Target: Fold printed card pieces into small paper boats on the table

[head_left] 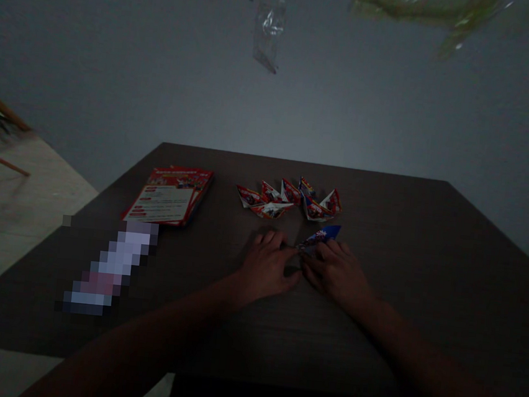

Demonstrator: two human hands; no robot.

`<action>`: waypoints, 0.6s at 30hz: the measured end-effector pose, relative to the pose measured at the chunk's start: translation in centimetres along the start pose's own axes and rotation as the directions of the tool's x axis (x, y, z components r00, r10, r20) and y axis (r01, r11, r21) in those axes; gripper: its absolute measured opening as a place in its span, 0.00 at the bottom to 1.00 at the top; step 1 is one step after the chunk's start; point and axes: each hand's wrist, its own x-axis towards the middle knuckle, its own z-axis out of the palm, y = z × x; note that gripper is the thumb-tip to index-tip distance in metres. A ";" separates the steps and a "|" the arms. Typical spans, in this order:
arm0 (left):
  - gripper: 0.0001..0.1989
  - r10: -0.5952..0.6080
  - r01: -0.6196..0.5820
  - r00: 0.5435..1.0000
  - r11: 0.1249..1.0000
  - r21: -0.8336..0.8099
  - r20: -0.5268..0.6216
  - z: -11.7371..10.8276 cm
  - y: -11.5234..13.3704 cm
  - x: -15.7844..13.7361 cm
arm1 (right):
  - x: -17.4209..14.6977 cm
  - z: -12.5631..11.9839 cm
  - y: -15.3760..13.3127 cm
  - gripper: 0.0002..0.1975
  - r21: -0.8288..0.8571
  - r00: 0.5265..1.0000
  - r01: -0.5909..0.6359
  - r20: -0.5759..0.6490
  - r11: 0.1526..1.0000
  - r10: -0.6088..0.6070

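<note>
A small folded paper (323, 235), printed blue with some white, lies on the table between my hands. My right hand (339, 273) closes on its near side, the fingers covering part of it. At the left end of the same paper, my left hand (266, 267) has its index finger against the corner, and its other fingers curl on the tabletop. The paper's lower part is hidden by my fingers. Just beyond my hands sit several folded paper boats (270, 208), red, white and blue, grouped close together, with one boat (322, 209) at the right of the group.
A stack of printed red leaflets (166, 198) lies on the left of the dark wooden table (429, 239). Nearer me is a pixelated bright oblong (113, 265). A pale wall (348, 107) rises behind the table, with a clear plastic pouch (268, 36) on it.
</note>
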 end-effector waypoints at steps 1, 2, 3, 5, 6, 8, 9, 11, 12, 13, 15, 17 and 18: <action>0.21 0.001 -0.001 1.000 1.000 0.002 -0.002 0.0 0.0 0.0 | -0.1 -0.1 0.1 0.11 -0.001 1.000 0.005 0.008 1.000 -0.005; 0.21 0.003 -0.003 1.000 1.000 0.004 -0.003 0.0 0.0 0.0 | -0.3 -0.1 0.2 0.11 -0.001 1.000 0.011 0.014 1.000 -0.011; 0.21 0.006 -0.006 1.000 1.000 0.007 -0.002 0.0 0.0 0.0 | -0.5 -0.2 0.3 0.11 0.000 1.000 0.014 0.019 1.000 -0.014; 0.21 0.011 -0.011 1.000 1.000 0.011 0.002 0.0 0.0 0.0 | -0.9 -0.3 0.4 0.12 0.004 1.000 0.009 0.023 1.000 -0.009; 0.21 0.012 -0.012 1.000 1.000 0.011 0.002 0.0 0.0 0.0 | -1.2 -0.3 0.5 0.12 0.008 1.000 0.004 0.025 1.000 -0.004; 0.21 0.007 -0.007 1.000 1.000 0.008 -0.003 0.0 0.0 0.0 | -1.7 -0.5 0.7 0.12 0.022 0.999 -0.007 0.034 1.000 0.007; 0.21 0.006 -0.006 1.000 1.000 0.007 -0.005 0.0 0.0 0.0 | -2.0 -0.5 0.7 0.12 0.030 0.999 -0.013 0.039 0.999 0.012; 0.21 0.006 -0.006 1.000 1.000 0.005 -0.004 -0.1 0.0 0.0 | -2.4 -0.7 0.9 0.12 0.040 0.998 -0.026 0.052 0.999 0.024; 0.21 0.005 -0.005 1.000 1.000 0.006 -0.003 -0.1 0.1 0.0 | -2.7 -0.8 0.9 0.13 0.042 0.998 -0.034 0.058 0.999 0.032; 0.21 0.003 -0.003 1.000 1.000 0.007 -0.001 -0.1 0.1 0.0 | -2.9 -0.9 1.0 0.13 0.046 0.997 -0.041 0.062 0.998 0.039; 0.21 0.000 0.000 1.000 1.000 0.009 0.002 -0.2 0.2 0.0 | -3.4 -1.0 1.1 0.13 0.057 0.996 -0.052 0.069 0.997 0.048; 0.21 0.001 -0.001 1.000 1.000 0.009 0.001 -0.3 0.2 0.0 | -4.0 -1.1 1.2 0.13 0.067 0.996 -0.060 0.071 0.996 0.055; 0.21 0.004 -0.004 1.000 1.000 0.007 0.000 -0.3 0.2 0.0 | -4.3 -1.2 1.3 0.12 0.070 0.995 -0.062 0.076 0.996 0.057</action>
